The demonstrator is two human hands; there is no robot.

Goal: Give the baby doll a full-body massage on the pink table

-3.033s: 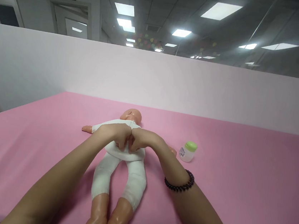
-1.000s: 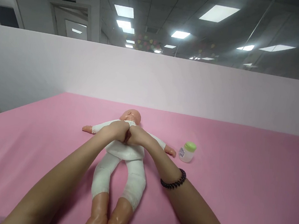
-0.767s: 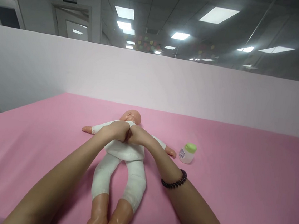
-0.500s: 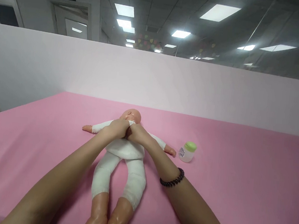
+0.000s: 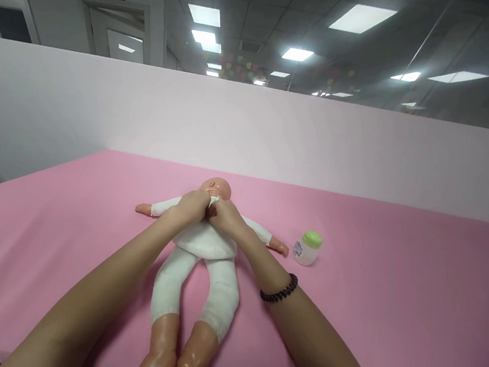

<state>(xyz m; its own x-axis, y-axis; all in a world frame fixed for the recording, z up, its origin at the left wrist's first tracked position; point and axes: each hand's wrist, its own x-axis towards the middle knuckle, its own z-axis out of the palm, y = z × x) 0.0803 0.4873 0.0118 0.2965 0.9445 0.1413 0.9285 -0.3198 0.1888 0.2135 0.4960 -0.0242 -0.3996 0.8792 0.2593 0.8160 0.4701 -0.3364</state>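
Observation:
A baby doll (image 5: 206, 243) in white cloth lies on its back, arms spread, head (image 5: 218, 187) at the far end and bare plastic feet towards me. My left hand (image 5: 195, 205) is closed at the doll's upper chest, just under the neck, pinching the white top (image 5: 205, 239). Beside it, nearly touching, my right hand (image 5: 224, 215) also pinches the top at the neckline, fingers curled. My fingertips and the cloth between them are mostly hidden.
A small clear jar (image 5: 306, 253) with a green lid stands to the right, near the doll's hand. Pink cloth (image 5: 367, 303) covers the surface, and a white panel (image 5: 276, 134) rises behind it. Beyond are doors and ceiling lights.
Both hands have shifted slightly up towards the doll's neck. The white top's front now lies smoother below them. The doll and jar have stayed in place.

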